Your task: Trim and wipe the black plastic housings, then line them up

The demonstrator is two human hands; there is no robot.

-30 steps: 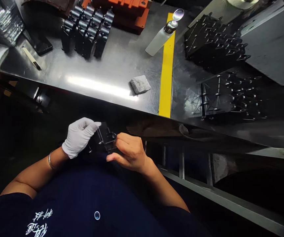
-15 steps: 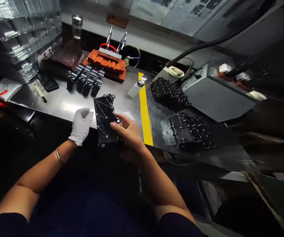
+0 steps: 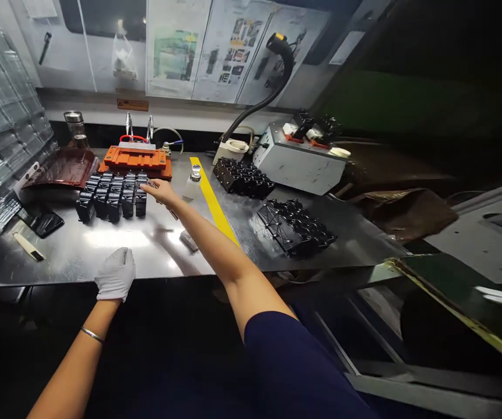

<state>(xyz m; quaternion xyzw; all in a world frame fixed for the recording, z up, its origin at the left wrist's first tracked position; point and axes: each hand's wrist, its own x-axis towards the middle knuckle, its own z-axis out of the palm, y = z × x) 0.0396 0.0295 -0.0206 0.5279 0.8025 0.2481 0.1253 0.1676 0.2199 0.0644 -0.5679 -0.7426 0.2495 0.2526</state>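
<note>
My bare right hand (image 3: 160, 193) reaches over the bench. Its thumb and fingertips grip the top of the black molded plastic part (image 3: 141, 202) at the right end of a row. A slim shiny metal tool (image 3: 173, 214) shows under the palm; its kind is hard to tell. Alongside stand several like black parts (image 3: 113, 201), upright and close together. My left hand (image 3: 115, 274), in a white glove, is closed above the bench's front edge, with nothing visible in it.
Behind the row sits an orange fixture (image 3: 135, 158) with two metal clamps. A small bottle (image 3: 195, 177) stands beside yellow tape (image 3: 216, 209). More black parts (image 3: 294, 227) lie right, near a grey box (image 3: 299, 160). A cutter knife (image 3: 28, 247) and phone (image 3: 49, 223) lie left.
My right hand has carried the black part from in front of me forward to the row's right end. My left hand, now apart from it, has closed. The view has tilted up.
</note>
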